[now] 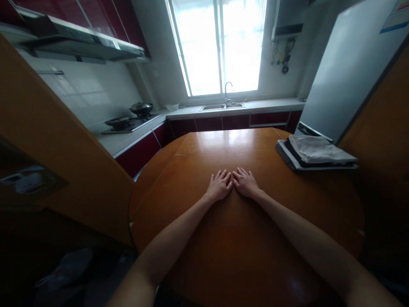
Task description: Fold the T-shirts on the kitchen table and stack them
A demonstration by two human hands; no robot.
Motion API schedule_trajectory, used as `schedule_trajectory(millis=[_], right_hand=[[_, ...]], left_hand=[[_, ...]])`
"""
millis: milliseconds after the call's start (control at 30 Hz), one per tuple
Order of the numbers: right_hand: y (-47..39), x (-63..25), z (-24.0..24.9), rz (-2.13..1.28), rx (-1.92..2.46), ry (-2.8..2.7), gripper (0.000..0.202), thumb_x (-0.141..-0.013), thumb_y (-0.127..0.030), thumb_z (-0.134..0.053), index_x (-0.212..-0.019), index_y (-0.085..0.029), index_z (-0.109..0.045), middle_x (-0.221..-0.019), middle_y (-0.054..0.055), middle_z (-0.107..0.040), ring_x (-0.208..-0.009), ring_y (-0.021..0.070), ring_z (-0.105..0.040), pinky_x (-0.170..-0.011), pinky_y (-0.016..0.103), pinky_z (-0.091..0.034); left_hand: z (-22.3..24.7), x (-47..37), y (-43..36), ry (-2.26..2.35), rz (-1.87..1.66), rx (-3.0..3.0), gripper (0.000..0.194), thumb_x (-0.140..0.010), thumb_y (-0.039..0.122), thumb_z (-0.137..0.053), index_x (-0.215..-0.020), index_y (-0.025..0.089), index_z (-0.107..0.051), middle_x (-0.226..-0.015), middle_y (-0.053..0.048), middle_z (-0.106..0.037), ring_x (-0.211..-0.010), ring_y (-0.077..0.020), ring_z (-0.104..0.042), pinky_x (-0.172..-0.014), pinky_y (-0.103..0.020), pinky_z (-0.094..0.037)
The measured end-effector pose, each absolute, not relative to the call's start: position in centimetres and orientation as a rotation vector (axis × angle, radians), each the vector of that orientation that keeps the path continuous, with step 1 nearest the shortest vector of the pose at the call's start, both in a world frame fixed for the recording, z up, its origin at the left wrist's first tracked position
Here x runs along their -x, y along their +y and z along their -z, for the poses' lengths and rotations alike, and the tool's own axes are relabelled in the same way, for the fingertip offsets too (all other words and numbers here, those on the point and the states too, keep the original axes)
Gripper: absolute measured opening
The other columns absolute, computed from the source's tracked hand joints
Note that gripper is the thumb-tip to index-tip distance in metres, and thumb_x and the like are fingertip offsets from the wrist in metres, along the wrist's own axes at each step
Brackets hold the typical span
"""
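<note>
My left hand lies flat on the round wooden table, its fingers spread and nothing held. Beside it my right hand rests palm down in the same way, also with its fingers apart and nothing in them. The thumbs nearly meet in the middle; whether they touch is hard to tell. Toward the table's right back edge sits a stack of folded cloths, grey, black and white, away from both hands.
Behind the table a counter holds a sink under a bright window. Two dark pans stand on the stove at the left. A fridge rises at the right, and a wooden panel borders the left.
</note>
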State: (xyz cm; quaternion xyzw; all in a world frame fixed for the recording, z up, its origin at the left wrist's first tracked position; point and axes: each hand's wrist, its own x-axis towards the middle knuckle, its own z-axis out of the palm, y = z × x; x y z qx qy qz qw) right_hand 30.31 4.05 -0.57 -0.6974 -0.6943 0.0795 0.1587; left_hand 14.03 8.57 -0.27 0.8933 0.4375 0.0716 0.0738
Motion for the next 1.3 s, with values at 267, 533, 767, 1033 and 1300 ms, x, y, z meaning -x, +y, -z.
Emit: schedule_trajectory(millis=[267, 533, 767, 1033, 1300], right_hand=[[4.1, -30.3, 0.6, -0.228, 1.998, -1.982, 0.053, -0.102, -0.039, -0.041, -0.152, -0.02, -0.046, -0.164, 0.015, -0.032, -0.153, 0.028, -0.024, -0.122, 0.053, -0.016], [4.2, -30.4, 1.0, -0.244, 1.958, -1.94, 0.054, -0.1, -0.037, -0.044, -0.151, -0.018, -0.047, -0.163, 0.015, -0.034, -0.153, 0.0283, -0.025, -0.123, 0.054, -0.016], [4.8, -32.0, 0.9, -0.193, 1.749, -1.628, 0.051, -0.095, -0.027, -0.043, -0.143, -0.013, -0.053, -0.148, 0.014, -0.055, -0.138, 0.0209, -0.048, -0.117, 0.036, -0.033], [3.1, -40.4, -4.1, 0.343, 1.795, -1.157, 0.053, -0.093, -0.027, -0.039, -0.144, -0.017, -0.049, -0.15, 0.016, -0.044, -0.141, 0.03, -0.036, -0.117, 0.047, -0.028], [1.3, -50.7, -2.1, 0.581, 2.027, -0.698, 0.052, -0.092, -0.029, -0.043, -0.14, -0.012, -0.05, -0.151, 0.023, -0.042, -0.141, 0.0357, -0.033, -0.111, 0.06, -0.028]], left_hand=[[0.3, -14.0, 8.6, 1.316, -0.205, -2.681, 0.063, -0.101, 0.054, -0.032, -0.157, 0.025, -0.036, -0.167, -0.006, -0.027, -0.155, -0.0294, -0.02, -0.124, -0.059, -0.015], [0.1, -14.0, 8.5, 1.317, -0.199, -2.684, 0.062, -0.102, 0.054, -0.031, -0.157, 0.026, -0.036, -0.167, -0.006, -0.027, -0.155, -0.0287, -0.019, -0.124, -0.059, -0.014], [-0.2, -14.1, 8.6, 1.312, -0.19, -2.689, 0.061, -0.101, 0.051, -0.034, -0.156, 0.026, -0.038, -0.167, -0.008, -0.027, -0.155, -0.0308, -0.019, -0.123, -0.06, -0.015], [0.1, -14.1, 9.2, 1.305, -0.201, -2.702, 0.058, -0.101, 0.048, -0.036, -0.155, 0.027, -0.039, -0.166, -0.008, -0.027, -0.154, -0.032, -0.02, -0.122, -0.06, -0.016], [0.3, -14.0, 9.5, 1.305, -0.209, -2.707, 0.059, -0.102, 0.048, -0.034, -0.155, 0.023, -0.04, -0.166, -0.009, -0.028, -0.154, -0.0323, -0.02, -0.122, -0.06, -0.016]])
